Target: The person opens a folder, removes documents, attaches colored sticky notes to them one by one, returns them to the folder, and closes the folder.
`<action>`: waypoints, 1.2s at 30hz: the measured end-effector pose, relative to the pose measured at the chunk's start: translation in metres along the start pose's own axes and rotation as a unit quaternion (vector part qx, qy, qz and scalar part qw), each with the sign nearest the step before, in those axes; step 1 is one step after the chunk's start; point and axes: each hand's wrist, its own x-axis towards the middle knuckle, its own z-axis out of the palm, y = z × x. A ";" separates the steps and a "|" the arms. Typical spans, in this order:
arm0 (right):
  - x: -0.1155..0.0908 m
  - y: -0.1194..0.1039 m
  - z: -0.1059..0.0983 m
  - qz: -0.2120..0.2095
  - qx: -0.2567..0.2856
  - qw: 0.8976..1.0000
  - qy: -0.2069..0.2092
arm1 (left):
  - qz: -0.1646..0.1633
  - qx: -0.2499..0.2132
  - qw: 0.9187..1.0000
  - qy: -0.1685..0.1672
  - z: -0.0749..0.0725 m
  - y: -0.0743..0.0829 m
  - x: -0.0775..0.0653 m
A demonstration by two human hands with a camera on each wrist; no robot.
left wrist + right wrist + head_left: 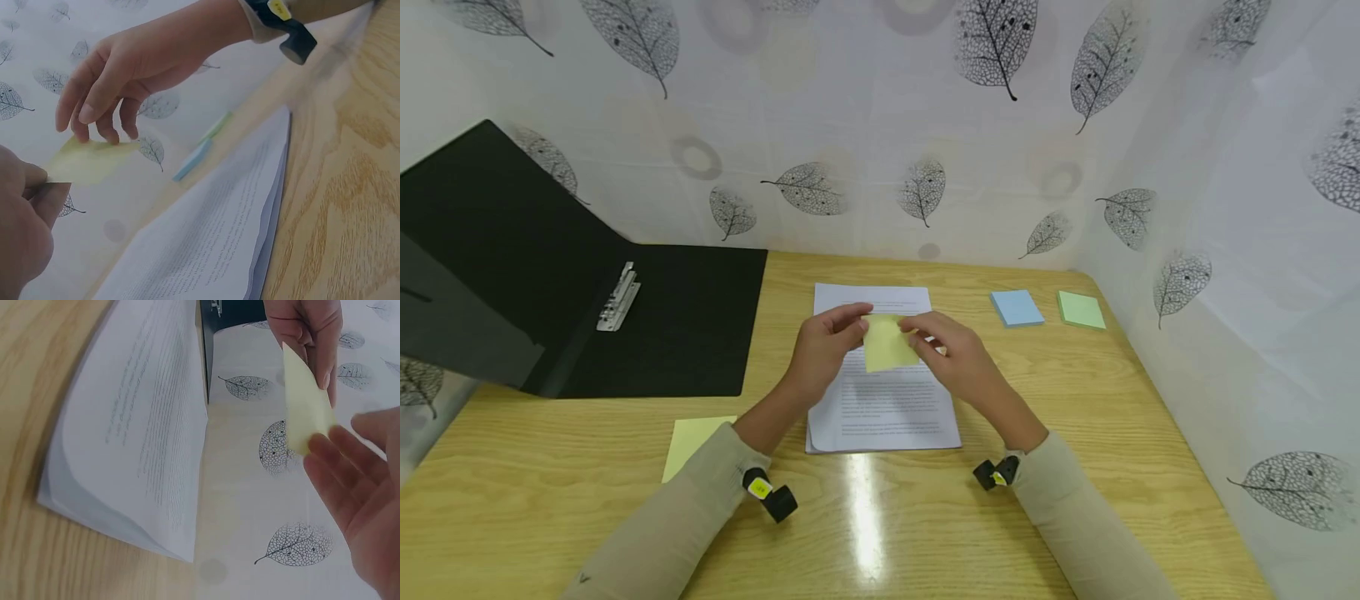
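Note:
A single yellow sticky note (889, 348) is held up above a stack of printed paper (891, 410). My left hand (822, 350) pinches the note's left edge between thumb and fingers, as the left wrist view shows too. On the note's other side, my right hand (961, 357) touches the edge with its fingertips. In the right wrist view the right thumb stands apart from the note (306, 406), and the fingers are fairly straight. The paper stack lies flat on the table, its lower corner slightly curled.
At left lies an opened black clip folder (692, 325) with a metal clip (618, 297). A yellow pad (694, 442) sits partly under the left sleeve. Blue (1017, 308) and green (1081, 310) sticky pads stand at the back right. Leaf-patterned cloth borders the wooden table (1075, 400).

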 end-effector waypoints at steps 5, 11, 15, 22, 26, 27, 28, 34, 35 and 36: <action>0.000 0.002 0.000 0.003 -0.083 0.995 0.047 | -0.006 0.010 1.000 -0.007 0.000 -0.002 -0.002; 0.002 0.001 0.000 0.078 -0.063 0.995 0.022 | -0.005 0.023 1.000 -0.020 -0.001 -0.005 -0.004; 0.004 0.000 0.005 0.170 0.038 0.985 -0.010 | -0.003 0.066 0.998 -0.017 -0.008 -0.008 -0.009; 0.003 -0.006 0.019 0.214 0.094 0.971 -0.041 | 0.005 0.129 0.991 -0.016 -0.022 -0.016 -0.024; 0.000 -0.003 0.028 0.206 0.073 0.973 -0.070 | -0.024 0.148 0.988 -0.029 -0.029 -0.025 -0.031; -0.001 -0.002 0.031 0.208 0.072 0.972 -0.078 | -0.031 0.155 0.987 -0.034 -0.031 -0.027 -0.032; -0.002 0.000 0.035 0.210 0.073 0.971 -0.088 | -0.040 0.161 0.985 -0.037 -0.033 -0.029 -0.034; -0.004 0.002 0.049 0.222 0.065 0.965 -0.124 | -0.051 0.204 0.976 -0.048 -0.041 -0.034 -0.039; -0.005 0.001 0.050 0.224 0.061 0.964 -0.128 | -0.046 0.212 0.975 -0.051 -0.041 -0.035 -0.039; -0.005 0.001 0.050 0.226 0.057 0.964 -0.131 | -0.042 0.218 0.974 -0.052 -0.041 -0.035 -0.039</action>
